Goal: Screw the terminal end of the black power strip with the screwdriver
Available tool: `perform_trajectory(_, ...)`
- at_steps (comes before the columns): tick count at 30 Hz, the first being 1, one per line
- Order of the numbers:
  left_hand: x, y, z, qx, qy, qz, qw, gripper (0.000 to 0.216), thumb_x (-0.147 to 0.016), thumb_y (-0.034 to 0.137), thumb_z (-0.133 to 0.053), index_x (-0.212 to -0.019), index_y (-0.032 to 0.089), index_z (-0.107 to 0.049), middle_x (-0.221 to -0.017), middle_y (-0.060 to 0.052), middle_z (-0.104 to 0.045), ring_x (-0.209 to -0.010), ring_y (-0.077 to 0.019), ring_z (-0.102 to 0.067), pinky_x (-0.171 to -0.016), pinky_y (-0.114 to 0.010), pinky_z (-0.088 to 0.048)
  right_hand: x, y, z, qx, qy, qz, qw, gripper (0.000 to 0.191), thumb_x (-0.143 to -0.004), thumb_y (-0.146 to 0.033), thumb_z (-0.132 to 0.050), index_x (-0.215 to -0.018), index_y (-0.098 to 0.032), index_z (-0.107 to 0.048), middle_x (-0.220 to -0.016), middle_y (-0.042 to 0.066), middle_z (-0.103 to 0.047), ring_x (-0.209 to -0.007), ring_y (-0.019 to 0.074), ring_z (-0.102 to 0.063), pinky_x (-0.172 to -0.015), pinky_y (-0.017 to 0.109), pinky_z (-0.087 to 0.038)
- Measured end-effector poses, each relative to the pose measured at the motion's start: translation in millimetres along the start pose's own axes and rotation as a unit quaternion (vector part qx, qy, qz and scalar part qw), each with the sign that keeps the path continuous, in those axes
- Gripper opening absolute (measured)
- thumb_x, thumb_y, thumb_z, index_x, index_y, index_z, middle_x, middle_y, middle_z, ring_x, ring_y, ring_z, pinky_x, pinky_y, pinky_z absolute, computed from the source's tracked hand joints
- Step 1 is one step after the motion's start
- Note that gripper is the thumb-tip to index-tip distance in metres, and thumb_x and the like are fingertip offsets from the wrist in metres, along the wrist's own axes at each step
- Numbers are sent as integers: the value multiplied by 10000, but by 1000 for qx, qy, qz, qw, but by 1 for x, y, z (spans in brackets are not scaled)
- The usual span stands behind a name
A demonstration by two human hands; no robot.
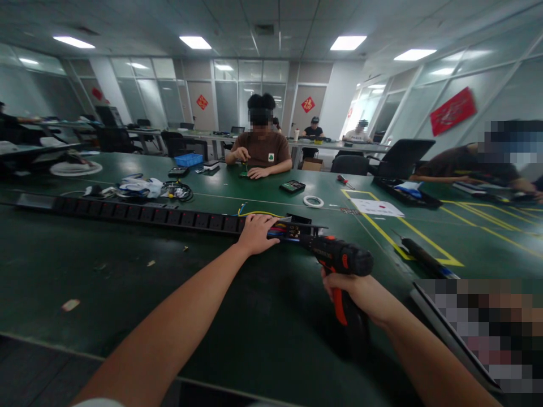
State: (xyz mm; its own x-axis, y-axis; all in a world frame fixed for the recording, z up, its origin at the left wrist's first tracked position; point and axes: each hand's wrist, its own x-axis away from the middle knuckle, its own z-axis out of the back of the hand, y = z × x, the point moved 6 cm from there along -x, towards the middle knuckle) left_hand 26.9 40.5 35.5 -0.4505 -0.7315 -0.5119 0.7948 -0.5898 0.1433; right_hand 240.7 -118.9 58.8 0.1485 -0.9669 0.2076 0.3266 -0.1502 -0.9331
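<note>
forearms: two bare forearms reached in from the bottom edge, one from the lower left and one from the lower right.
right hand: the right hand (360,294) was closed tight around the grip of a cordless drill (339,263), its fingers wrapped fully about the orange-and-black handle.
cordless drill: it was held above the bench (127,282), nose pointing left and away toward the open end of the power strip. the tip sat right at that end, but it was not clear whether it touched.
left hand: the left hand (257,233) lay palm-down on the power strip (127,212) near its right end. the fingers were loosely stretched and rested on it without clasping anything.
power strip: long and black, it lay across the green bench from the far left to the middle, with a row of sockets and small red lights.
coloured wires: red, blue and yellow coloured wires (285,229) showed at the strip's open end, just beside the left fingertips.
beyond the strip: a white roll of tape (313,201), a dark meter (292,186), a red-handled screwdriver (345,181) and a white sheet (376,207) inside yellow marking lines (382,229).
far left: a tangle of cables (178,191) and a blue box (189,160).
other people: a person in a brown shirt (261,150) sat opposite with both hands on the bench.
</note>
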Motion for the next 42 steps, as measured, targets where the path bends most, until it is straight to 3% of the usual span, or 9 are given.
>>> perform_trajectory(31, 0, 1, 1, 4, 3, -1, 1000, 655, -829, 527, -771, -1410, 301, -570, -1394, -65, -628, -1309, -315, -525, -1165, -514, -273, 2, -4, -1, -7, 7, 6, 1000, 70, -718, -262, -662, -744, -199, -647, -621, -2, -600, -611, 177, -552, -599, 301, -435)
perform_trajectory(42, 0, 1, 2, 3, 6, -3, 1000, 653, -827, 530, -771, -1402, 291, -573, -1391, -61, -629, -1305, -314, -524, -1164, -513, -268, 4, -5, -1, -8, 33, -20, 999, 261, -651, -282, -671, -896, -192, -675, -604, -11, -617, -611, 193, -582, -599, 315, -433)
